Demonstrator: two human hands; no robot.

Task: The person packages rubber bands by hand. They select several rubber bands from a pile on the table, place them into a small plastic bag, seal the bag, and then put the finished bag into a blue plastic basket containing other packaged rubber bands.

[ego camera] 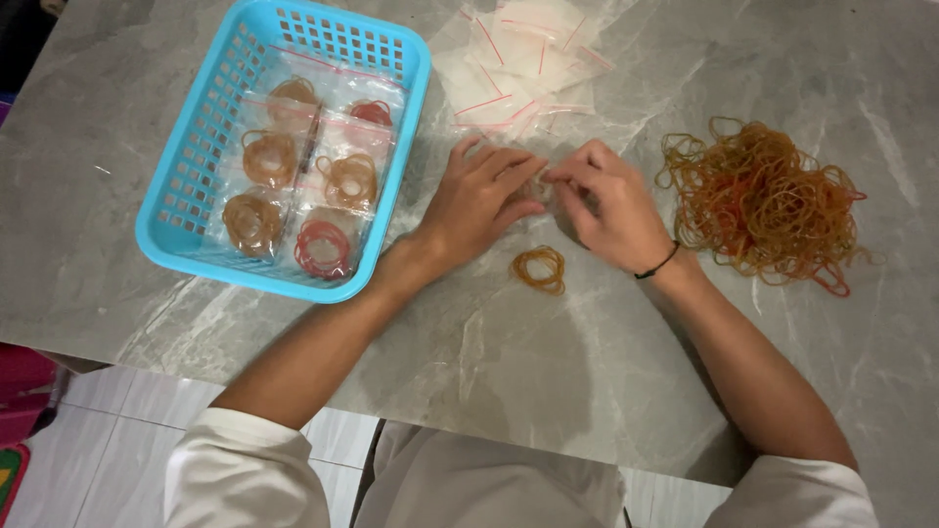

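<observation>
Both hands meet at the middle of the grey marble table (606,391), fingertips pinching a small clear plastic bag (541,186) between them: the left hand (476,200) lies flat over it, the right hand (608,202) curls at its edge. A small bundle of rubber bands (540,269) lies just nearer the table's front edge (untouched). A loose heap of rubber bands (763,200) sits right, the blue basket (196,147) left.

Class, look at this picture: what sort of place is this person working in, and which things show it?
Probably a home table used as a small packing spot. A grey marble-look tabletop over tiled floor holds a loose rubber band pile, empty clear zip bags, and a blue basket of filled bags.
</observation>
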